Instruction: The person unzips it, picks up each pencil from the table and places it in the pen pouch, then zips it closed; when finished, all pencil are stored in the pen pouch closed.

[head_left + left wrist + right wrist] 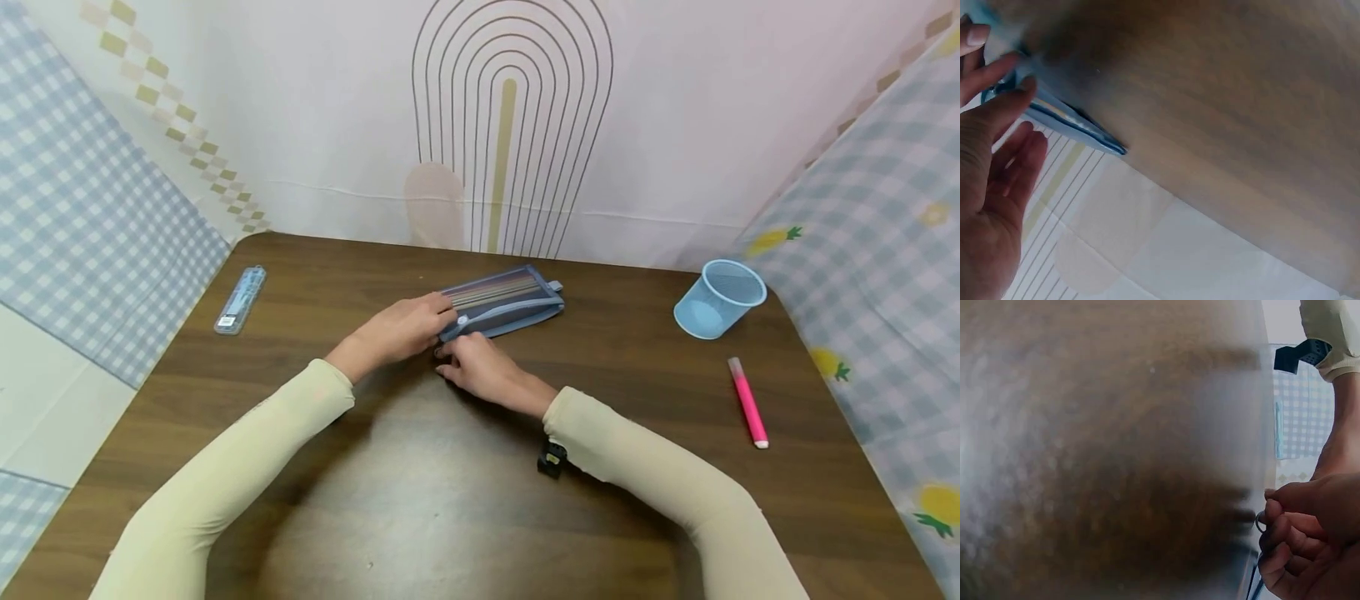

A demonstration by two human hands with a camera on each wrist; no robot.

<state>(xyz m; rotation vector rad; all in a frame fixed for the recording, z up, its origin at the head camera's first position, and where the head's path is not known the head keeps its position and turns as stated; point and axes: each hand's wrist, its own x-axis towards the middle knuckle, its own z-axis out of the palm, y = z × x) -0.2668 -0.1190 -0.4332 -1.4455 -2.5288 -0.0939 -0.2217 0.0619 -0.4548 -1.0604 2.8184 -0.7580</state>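
A blue mesh pencil case [510,302] with several pencils inside lies at the back middle of the table, its zipper side gaping toward me. My left hand [408,327] grips the case's left end; in the left wrist view, thumb and finger pinch its edge. Close below, my right hand [483,367] has curled fingers at the near left corner of the pencil case. A small dark ring [1260,522] shows at those fingertips in the right wrist view; whether it is a zipper pull I cannot tell. The hands hide the case's left end.
At the far left lies a slim, clear blue case [240,302]. A light-blue mesh pen cup [708,308] stands at the back right, with a pink marker [748,404] in front of it. Patterned cloth [315,125] closes off the back and sides.
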